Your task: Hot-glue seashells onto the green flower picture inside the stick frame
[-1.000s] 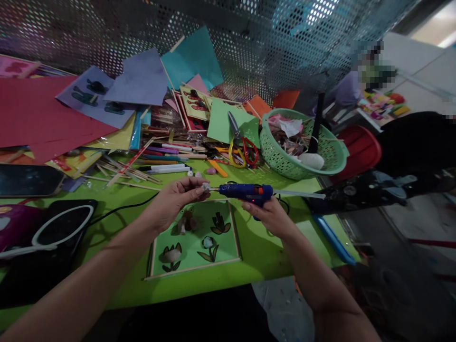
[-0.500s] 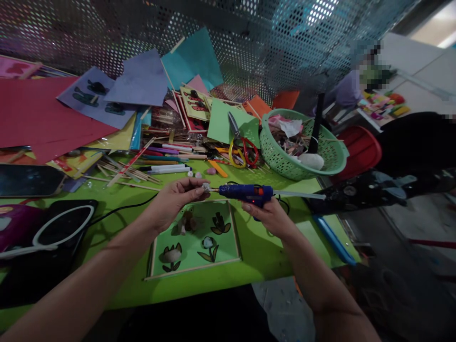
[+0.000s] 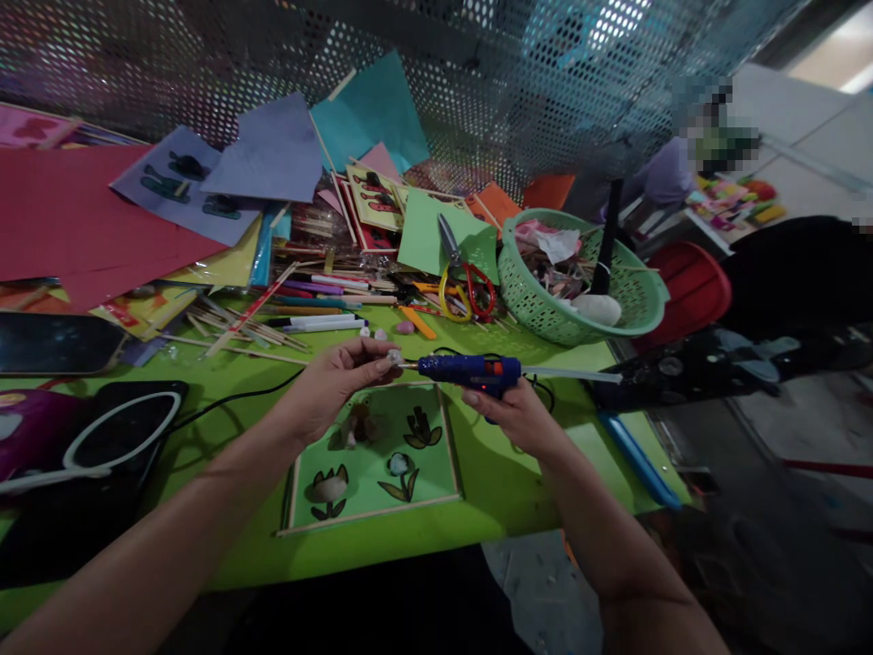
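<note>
My left hand (image 3: 347,377) pinches a small whitish pebble (image 3: 394,357) between thumb and fingertips. Wrapped round the handle of a blue glue gun (image 3: 464,368) is my right hand (image 3: 522,414). The gun's brass nozzle meets the pebble or is very close to it, and a clear glue stick (image 3: 573,373) juts from its rear. Below both hands lies a green card picture (image 3: 372,500) edged with thin wooden sticks. It bears dark flower and leaf shapes, some with stones on them. My left hand covers part of its top edge.
Red and yellow handled scissors (image 3: 467,289), several markers (image 3: 327,323) and wooden sticks lie behind my hands. A green basket (image 3: 579,318) of scraps stands at the right. A phone (image 3: 58,344) and coloured paper (image 3: 88,218) are on the left. A metal mesh panel rises behind.
Almost nothing differs. Both hands, the pebble and the glue gun hold nearly the same place, with only a tiny shift of the view.
</note>
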`<state>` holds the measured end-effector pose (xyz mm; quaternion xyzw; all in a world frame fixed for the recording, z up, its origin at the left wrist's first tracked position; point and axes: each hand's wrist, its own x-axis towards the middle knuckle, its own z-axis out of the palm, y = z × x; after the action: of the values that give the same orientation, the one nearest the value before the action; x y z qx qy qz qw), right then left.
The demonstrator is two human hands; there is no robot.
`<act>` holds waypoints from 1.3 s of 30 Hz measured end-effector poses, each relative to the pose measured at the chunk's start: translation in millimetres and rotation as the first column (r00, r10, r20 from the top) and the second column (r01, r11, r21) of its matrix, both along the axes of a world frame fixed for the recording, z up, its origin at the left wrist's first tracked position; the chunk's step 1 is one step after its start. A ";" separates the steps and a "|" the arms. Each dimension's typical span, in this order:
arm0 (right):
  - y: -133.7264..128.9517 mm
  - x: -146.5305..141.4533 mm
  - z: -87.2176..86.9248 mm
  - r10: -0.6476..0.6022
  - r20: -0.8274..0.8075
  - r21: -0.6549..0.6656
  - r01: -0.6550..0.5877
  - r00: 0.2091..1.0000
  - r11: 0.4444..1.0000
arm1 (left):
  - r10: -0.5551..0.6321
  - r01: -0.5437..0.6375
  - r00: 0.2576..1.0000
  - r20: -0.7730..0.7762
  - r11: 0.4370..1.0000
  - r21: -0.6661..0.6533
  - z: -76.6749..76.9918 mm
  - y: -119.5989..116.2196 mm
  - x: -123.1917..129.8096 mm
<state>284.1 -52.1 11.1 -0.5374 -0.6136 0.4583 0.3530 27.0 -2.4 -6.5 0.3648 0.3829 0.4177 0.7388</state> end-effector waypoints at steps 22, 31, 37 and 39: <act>12.0 30.7 4.2 -0.248 -0.062 0.042 0.251 0.967 0.967 | -0.066 0.271 0.805 -0.590 0.925 0.267 23.9 -33.6 24.6; 7.0 30.9 12.7 -0.194 -0.115 0.131 0.209 0.974 0.969 | 0.066 0.513 0.467 -0.882 0.791 0.332 33.6 -62.5 50.9; 4.2 32.0 18.3 -0.127 -0.232 0.162 0.167 0.964 0.973 | 0.122 0.568 0.292 -0.949 0.776 0.274 32.6 -66.9 64.5; 3.3 33.6 19.3 -0.105 -0.225 0.191 0.149 0.969 0.970 | 0.129 0.583 0.254 -0.959 0.770 0.258 32.6 -68.0 67.4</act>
<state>317.7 -48.8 30.4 -0.4840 -0.5806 0.4233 0.4994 94.4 -70.4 26.0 0.7960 0.5342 0.0911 0.2696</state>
